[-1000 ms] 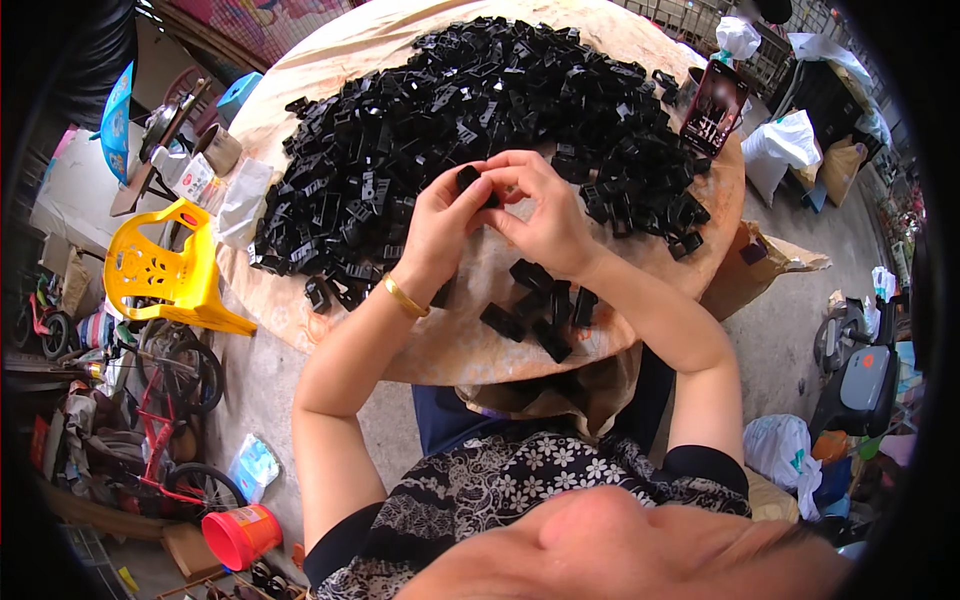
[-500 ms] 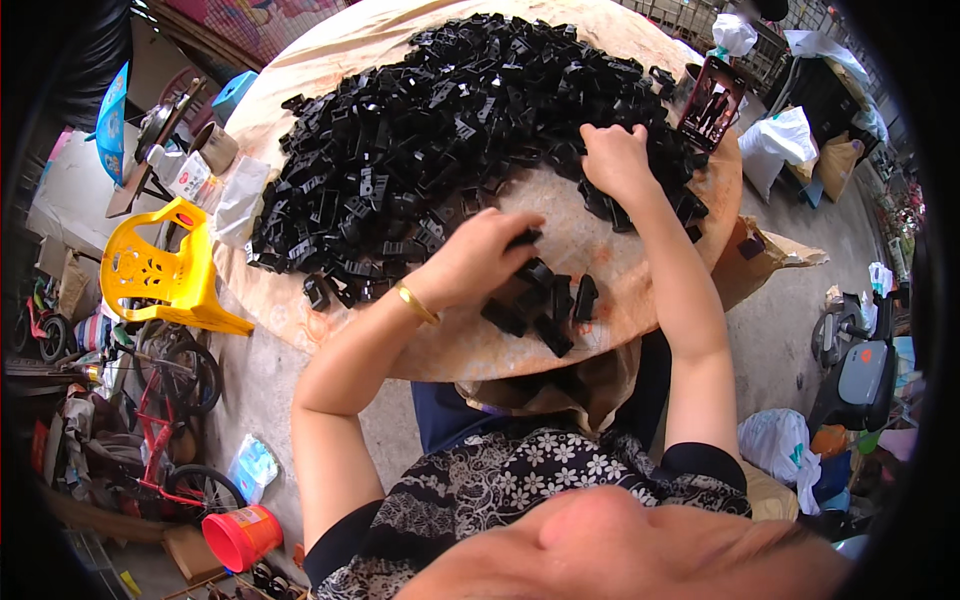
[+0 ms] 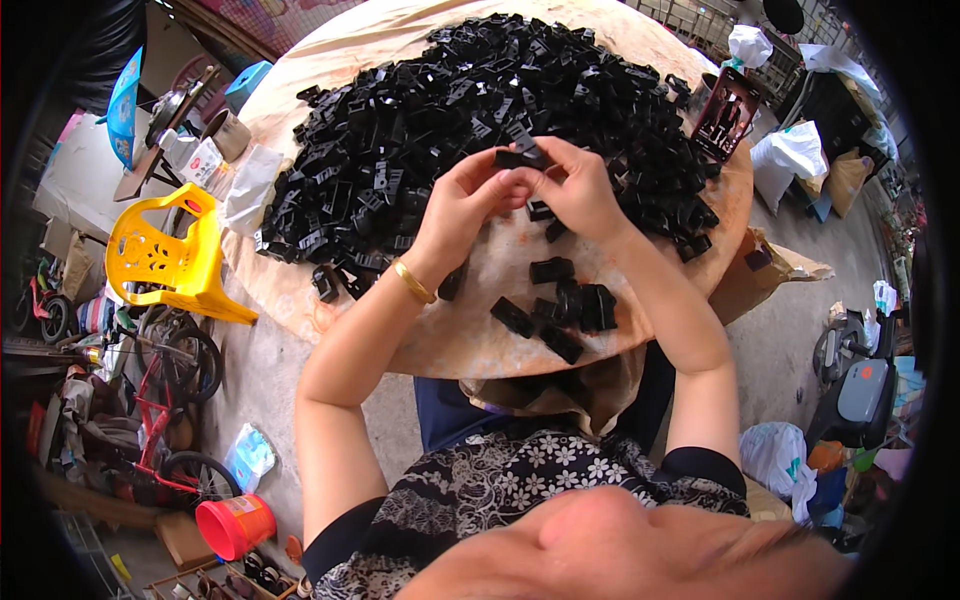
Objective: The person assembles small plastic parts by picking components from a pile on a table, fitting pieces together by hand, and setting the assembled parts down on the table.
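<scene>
My left hand (image 3: 468, 207) and my right hand (image 3: 577, 186) meet over the round table, in front of a big heap of black plastic parts (image 3: 380, 150). Between their fingertips is one black plastic part (image 3: 522, 154), held by both hands; the fingers partly cover it. A gold bangle (image 3: 413, 281) circles my left wrist. Closer to my body, a small group of the same black parts (image 3: 568, 305) lies apart from the heap on the stained table cover (image 3: 450, 340).
A phone (image 3: 725, 115) leans upright at the heap's right edge. Left of the table stand a yellow plastic chair (image 3: 170, 255) and a white bag (image 3: 251, 190). A cardboard box (image 3: 765, 270) is by the right rim, and an open brown bag (image 3: 610, 395) hangs at the near edge.
My right hand has come back from the heap toward the left. My left hand has moved up from the small group, and both now hold one black part together.
</scene>
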`<state>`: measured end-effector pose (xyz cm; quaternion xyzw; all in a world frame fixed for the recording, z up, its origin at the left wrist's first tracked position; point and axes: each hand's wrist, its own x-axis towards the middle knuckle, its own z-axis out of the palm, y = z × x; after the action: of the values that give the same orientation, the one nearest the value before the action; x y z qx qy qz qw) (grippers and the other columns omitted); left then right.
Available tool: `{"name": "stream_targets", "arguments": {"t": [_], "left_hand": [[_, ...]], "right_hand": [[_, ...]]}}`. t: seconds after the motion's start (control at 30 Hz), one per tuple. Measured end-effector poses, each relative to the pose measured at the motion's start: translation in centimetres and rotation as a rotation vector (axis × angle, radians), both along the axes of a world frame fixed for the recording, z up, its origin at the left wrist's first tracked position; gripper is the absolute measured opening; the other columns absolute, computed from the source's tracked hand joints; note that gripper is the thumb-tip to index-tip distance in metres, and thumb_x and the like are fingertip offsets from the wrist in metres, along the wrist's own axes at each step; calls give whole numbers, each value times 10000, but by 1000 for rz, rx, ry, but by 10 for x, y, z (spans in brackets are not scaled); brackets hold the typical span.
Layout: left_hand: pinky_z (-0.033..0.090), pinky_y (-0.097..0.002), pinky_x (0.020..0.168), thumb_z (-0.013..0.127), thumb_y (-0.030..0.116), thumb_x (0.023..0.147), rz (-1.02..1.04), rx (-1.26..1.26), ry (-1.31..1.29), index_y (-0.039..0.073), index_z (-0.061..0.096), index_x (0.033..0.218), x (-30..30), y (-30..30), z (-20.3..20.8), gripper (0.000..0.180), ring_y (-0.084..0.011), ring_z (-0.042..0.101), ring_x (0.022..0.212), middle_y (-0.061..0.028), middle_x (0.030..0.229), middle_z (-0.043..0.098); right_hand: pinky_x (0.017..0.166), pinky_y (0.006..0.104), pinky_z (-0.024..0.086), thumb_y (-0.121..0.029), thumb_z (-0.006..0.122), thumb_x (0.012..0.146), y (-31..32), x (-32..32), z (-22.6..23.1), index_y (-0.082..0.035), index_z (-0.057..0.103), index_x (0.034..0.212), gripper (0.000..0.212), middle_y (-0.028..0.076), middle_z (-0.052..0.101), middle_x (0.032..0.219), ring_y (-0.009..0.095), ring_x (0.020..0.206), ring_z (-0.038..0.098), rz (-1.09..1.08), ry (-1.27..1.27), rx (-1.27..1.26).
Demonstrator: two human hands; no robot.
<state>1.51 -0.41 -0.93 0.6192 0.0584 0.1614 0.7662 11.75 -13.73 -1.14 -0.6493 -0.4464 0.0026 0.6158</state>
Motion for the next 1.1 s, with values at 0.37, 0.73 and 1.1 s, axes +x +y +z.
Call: {"name": "stream_targets", "arguments": {"t": [0.37,0.73,1.1], "left_hand": [[529,-233,742,622,102,863,-58,-62,-48,27,515,1224,-7,-4,13,384,-103,603,827,-45,988,605],[487,-291,816,809,148,656,-37,656,-119,61,533,1209,-7,10,19,624,-157,551,943,-70,1097,548],[508,-234,691,745,19,693,154,612,-76,18,583,1130,-9,-2,8,466,-106,605,817,-56,887,632]], "right_hand": [[686,369,479,-15,669,692,-7,-8,11,-7,588,907,230,123,572,888,308,793,569,-18,-546,-52],[659,382,462,-75,653,746,-14,-9,11,-7,568,816,129,138,581,791,320,745,573,148,-538,-153],[634,316,487,-60,696,727,-11,-30,14,6,557,1017,329,150,613,824,247,718,607,132,-233,-169]]}}
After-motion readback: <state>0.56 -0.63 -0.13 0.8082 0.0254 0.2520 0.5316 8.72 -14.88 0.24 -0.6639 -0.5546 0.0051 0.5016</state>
